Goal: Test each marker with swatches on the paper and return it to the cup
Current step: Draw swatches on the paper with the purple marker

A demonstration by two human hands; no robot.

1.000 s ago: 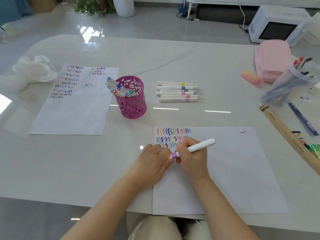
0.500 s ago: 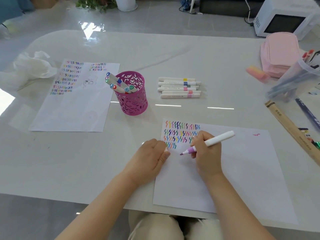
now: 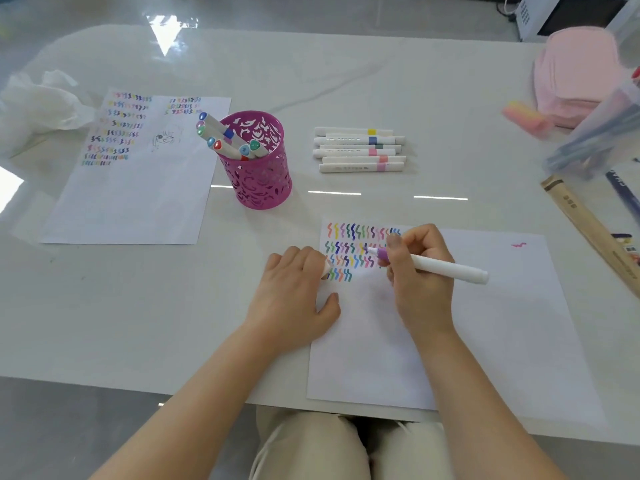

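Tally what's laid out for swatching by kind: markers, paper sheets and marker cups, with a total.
Magenta cut-out metal cup: 1
White paper sheets with swatches: 2, far-left sheet and near sheet
White-barrelled markers: 14, cup markers 7, row markers 6, purple-tipped marker in right hand 1
Total: 17

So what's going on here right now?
A person is swatch-testing markers. The right hand grips an uncapped purple marker, its tip at the rows of coloured squiggles on the near paper. The left hand rests on that paper's left edge, fingers curled round what looks like the cap. Several markers stand in the pink cup; a row of markers lies on the table beside it.
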